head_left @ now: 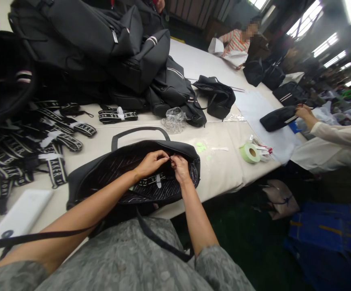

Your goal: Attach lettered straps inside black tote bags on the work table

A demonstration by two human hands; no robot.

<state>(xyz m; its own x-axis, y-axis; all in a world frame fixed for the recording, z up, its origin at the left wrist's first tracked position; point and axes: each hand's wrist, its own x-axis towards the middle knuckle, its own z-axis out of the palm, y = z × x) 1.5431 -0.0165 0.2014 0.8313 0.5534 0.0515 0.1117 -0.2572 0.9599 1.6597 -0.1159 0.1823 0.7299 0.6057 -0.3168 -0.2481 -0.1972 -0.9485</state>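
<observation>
A black bag lies wide open on the table in front of me, its dark lining printed with fine white lines. Over its mouth, my left hand has thumb and fingers pinched together. Close beside it, my right hand is pinched as well, fingertips almost meeting the left ones. Whatever small thing lies between the fingertips is too small to make out. Inside the bag rests a folded lettered strap with a white band round it. The bag's handle stands up along the far rim.
Black bags are heaped at the back left. Bundled lettered straps spread across the left side. A crumpled clear plastic bag and a roll of pale green tape are nearby. Co-workers' hands hold a black bag at right.
</observation>
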